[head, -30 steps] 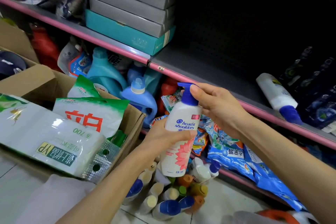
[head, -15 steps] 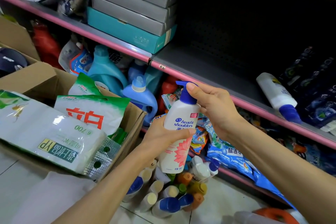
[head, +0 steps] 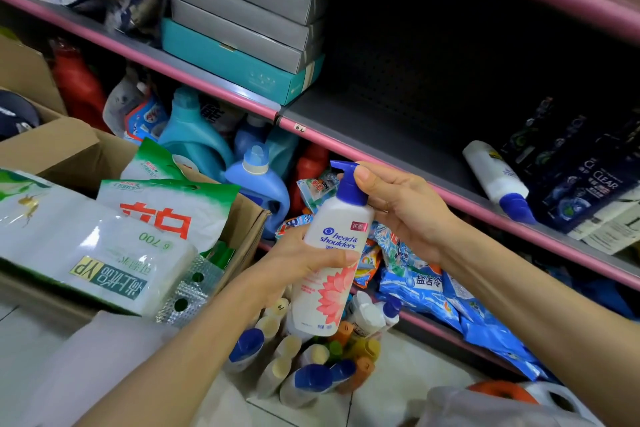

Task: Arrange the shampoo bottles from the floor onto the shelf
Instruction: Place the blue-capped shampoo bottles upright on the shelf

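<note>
little has changed in the last second: your left hand (head: 294, 262) still wraps the pump bottle (head: 330, 253) mid-frame, your right hand (head: 398, 208) pinching its blue pump. it hasn't reached the shelf (head: 398, 146) at centre right yet.

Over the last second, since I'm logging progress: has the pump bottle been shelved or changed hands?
Neither. The pump bottle has barely shifted, upright in front of the shelf. The left hand still grips its body and the right hand stays at the blue pump. The bottles on the floor are unmoved.
</note>
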A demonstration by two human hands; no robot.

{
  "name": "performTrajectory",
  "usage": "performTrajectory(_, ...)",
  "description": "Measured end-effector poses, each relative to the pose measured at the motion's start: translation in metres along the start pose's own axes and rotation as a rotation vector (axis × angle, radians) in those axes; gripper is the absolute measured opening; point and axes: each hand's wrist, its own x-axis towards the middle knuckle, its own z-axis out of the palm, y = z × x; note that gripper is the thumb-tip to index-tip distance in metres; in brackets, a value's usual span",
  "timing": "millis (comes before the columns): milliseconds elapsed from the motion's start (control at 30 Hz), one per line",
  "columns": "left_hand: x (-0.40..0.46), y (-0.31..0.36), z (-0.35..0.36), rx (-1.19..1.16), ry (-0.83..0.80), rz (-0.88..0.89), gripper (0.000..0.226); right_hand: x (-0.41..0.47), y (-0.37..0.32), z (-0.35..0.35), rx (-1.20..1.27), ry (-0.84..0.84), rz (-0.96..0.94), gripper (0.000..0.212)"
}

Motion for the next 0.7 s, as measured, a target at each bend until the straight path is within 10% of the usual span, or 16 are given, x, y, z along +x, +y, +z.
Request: performTrajectory(700, -0.02, 0.003, 0.002, 0.041, 0.083, 0.022, 0.034, -0.018, -0.01, 0.027, -0.024, 0.13, -0.031, 0.021)
